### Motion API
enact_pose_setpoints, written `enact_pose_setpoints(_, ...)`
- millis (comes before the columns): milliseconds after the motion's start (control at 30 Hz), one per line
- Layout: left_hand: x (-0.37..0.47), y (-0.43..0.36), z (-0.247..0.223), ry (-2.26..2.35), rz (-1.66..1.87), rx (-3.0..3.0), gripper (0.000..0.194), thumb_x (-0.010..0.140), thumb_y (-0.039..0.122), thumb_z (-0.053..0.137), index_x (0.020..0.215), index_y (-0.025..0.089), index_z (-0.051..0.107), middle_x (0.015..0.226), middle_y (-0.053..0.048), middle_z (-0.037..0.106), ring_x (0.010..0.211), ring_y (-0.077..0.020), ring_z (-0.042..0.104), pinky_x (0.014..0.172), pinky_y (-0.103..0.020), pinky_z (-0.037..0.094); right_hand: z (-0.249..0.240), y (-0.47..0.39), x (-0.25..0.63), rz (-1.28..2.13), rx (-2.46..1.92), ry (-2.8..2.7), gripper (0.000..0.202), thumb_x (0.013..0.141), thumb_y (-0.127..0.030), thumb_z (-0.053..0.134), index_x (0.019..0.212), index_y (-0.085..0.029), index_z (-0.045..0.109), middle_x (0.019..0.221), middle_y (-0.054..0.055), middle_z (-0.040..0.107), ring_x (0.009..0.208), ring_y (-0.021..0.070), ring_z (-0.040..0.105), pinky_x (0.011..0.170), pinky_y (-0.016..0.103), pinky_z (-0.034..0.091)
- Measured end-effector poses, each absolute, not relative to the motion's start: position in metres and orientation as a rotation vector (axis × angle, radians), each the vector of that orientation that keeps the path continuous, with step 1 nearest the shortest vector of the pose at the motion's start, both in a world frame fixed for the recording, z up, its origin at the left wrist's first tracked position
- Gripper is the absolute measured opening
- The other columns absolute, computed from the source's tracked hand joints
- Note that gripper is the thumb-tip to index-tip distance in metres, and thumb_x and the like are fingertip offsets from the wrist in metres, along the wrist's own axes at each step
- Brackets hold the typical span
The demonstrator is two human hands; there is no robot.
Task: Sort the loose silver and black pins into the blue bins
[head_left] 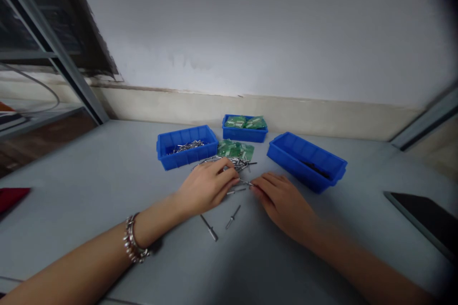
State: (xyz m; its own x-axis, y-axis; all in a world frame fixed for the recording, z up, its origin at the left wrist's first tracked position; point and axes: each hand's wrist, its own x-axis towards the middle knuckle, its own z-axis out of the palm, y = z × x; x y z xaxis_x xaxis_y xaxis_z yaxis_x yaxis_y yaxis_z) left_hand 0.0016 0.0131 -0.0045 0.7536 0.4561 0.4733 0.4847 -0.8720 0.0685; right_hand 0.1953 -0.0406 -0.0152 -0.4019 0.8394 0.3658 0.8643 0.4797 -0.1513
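Note:
A thin silvery blind rivet (245, 182) spans the gap between my two hands. My left hand (207, 183), with a bracelet on its wrist, has its fingertips closed on the rivet's left end. At its other end, my right hand (277, 195) pinches it with thumb and fingers; the fingertips partly hide it. Just behind my left hand lies a pile of blind rivets (242, 164), part of it covered by the fingers. Closer to me, a short rivet (233, 217) and a longer rivet (209, 228) lie loose on the grey table.
Behind the pile are green packets (246, 151). A left blue bin (186, 157) holds rivets, a back blue bin (244, 135) holds green packets, and a right blue bin (296, 164) holds dark pieces. A dark flat object (425, 219) lies far right, something red (13, 196) far left.

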Motion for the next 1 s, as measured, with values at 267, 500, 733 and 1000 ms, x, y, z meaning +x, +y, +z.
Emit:
enact_pose_setpoints(267,0.0011,0.0133,-0.0044,-0.791,-0.697,-2.901,0.026,0.091,0.026,0.035,0.084,0.015,0.057,0.092,-0.007,0.054,0.075,-0.0152,0.054,0.063,-0.029,0.047,-0.0147,-0.0405,0.1952,-0.083,-1.433,-2.354,0.018,0.088,-0.017,0.041,0.082,-0.018,0.058,0.08,0.005,0.063,0.078,0.0199,0.057,0.072,0.037,0.045)
enact_pose_setpoints(500,0.0015,0.0127,-0.0047,-0.814,-0.707,-2.885,0.026,0.091,0.027,0.036,0.084,0.015,0.058,0.092,-0.007,0.053,0.077,-0.0155,0.054,0.066,-0.029,0.047,-0.014,-0.04,0.1956,-0.029,-1.429,-2.357,0.018,0.089,-0.017,0.04,0.085,-0.017,0.058,0.082,0.005,0.062,0.079,0.0198,0.057,0.074,0.037,0.046)
enact_pose_setpoints(733,0.0009,0.0134,-0.0054,-0.809,-0.67,-2.904,0.027,0.091,0.028,0.035,0.084,0.016,0.058,0.093,-0.006,0.053,0.075,-0.0152,0.053,0.063,-0.028,0.046,-0.0167,-0.0392,0.1963,0.023,-1.475,-2.376,0.019,0.089,-0.017,0.04,0.083,-0.018,0.057,0.082,0.006,0.061,0.08,0.0201,0.056,0.075,0.037,0.046)
enact_pose_setpoints(1000,0.0002,0.013,-0.0056,-0.818,-0.638,-2.949,0.026,0.091,0.027,0.034,0.088,0.017,0.058,0.094,-0.006,0.053,0.077,-0.0158,0.054,0.066,-0.03,0.047,-0.0127,-0.0407,0.1972,0.008,-1.412,-2.345,0.02,0.089,-0.017,0.038,0.083,-0.017,0.057,0.081,0.006,0.059,0.077,0.0185,0.056,0.071,0.035,0.048)
